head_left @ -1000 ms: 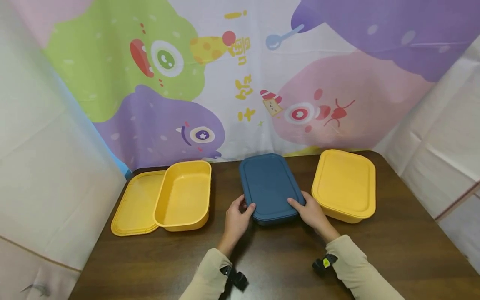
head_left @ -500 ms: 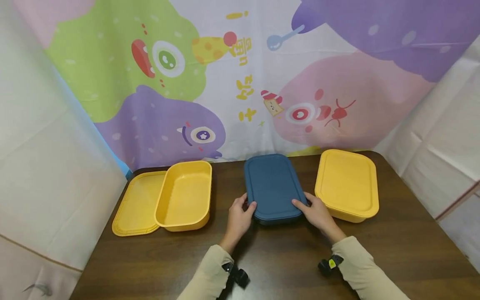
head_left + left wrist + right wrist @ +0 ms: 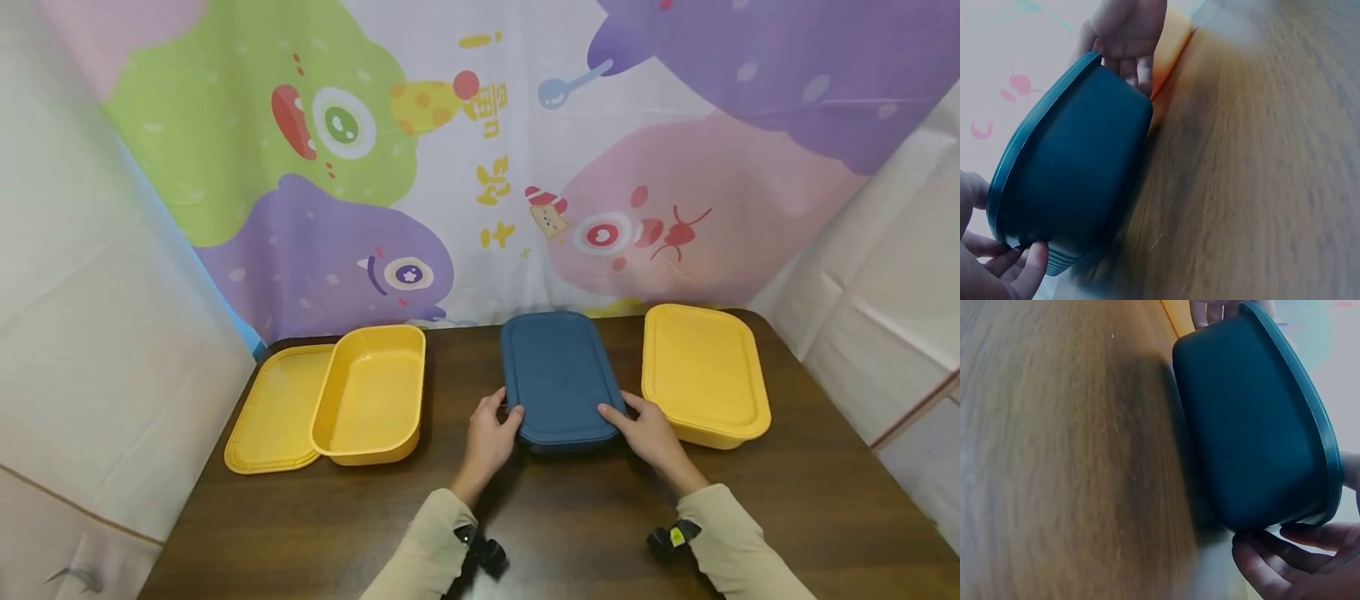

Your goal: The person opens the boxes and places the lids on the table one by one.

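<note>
A dark blue lunch box (image 3: 562,375) with its lid on stands mid-table near the back. My left hand (image 3: 491,433) grips its near left side, with the thumb on the lid's edge and the fingers against the wall. On the other side my right hand (image 3: 648,429) holds it the same way, close to a closed yellow lunch box (image 3: 705,375). The left wrist view shows the blue box's plain front wall (image 3: 1079,150) between both hands. In the right wrist view the right fingers (image 3: 1260,562) reach to its lower side. Whether its base touches the table cannot be told.
At the left stands an open yellow box (image 3: 371,400), nothing visible inside. Its yellow lid (image 3: 273,408) lies beside it, partly covered by it. A cartoon-printed cloth (image 3: 510,275) hangs behind the brown table (image 3: 570,533), and pale sheets flank both sides.
Both hands have moved to the right with the blue lunch box. The closed yellow box has also shifted slightly right. The open yellow box and its loose lid have stayed put.
</note>
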The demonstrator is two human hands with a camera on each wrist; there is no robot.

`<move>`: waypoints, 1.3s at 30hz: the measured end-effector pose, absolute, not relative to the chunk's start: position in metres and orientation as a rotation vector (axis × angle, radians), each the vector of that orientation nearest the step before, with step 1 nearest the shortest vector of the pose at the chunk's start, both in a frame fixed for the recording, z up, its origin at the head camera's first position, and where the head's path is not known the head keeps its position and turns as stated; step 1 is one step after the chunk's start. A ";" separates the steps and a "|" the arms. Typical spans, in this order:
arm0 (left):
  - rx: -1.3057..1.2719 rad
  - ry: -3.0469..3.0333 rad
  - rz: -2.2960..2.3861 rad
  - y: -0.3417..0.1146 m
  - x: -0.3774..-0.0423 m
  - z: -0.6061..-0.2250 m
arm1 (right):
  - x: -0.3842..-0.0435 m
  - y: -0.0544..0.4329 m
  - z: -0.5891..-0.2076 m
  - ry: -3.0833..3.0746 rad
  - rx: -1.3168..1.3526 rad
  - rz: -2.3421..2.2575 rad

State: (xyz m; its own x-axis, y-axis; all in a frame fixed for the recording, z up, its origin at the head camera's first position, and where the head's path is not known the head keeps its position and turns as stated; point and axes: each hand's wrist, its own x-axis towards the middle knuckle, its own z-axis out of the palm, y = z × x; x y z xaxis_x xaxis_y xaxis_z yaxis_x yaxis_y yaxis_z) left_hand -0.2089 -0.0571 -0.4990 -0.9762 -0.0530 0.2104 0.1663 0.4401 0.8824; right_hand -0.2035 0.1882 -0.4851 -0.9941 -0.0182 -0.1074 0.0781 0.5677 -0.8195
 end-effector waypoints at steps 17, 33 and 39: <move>-0.135 -2.504 -1.575 -0.040 -0.210 -0.496 | -0.200 0.201 -0.488 2.705 0.092 -1.394; -0.121 -2.492 -1.604 -0.035 -0.209 -0.502 | -0.197 0.204 -0.486 2.723 0.106 -1.378; -0.108 -2.501 -1.604 -0.034 -0.207 -0.502 | -0.195 0.204 -0.489 2.736 0.094 -1.387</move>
State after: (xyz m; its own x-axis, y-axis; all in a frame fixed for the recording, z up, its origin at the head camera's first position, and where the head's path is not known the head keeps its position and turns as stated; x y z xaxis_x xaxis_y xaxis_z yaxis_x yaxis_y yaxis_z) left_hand -0.2075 -0.0340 -0.5016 -0.9832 -0.0298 0.1801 0.1512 0.4195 0.8951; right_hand -0.1951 0.2040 -0.4894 -0.9955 0.0218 -0.0923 0.0873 0.5904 -0.8024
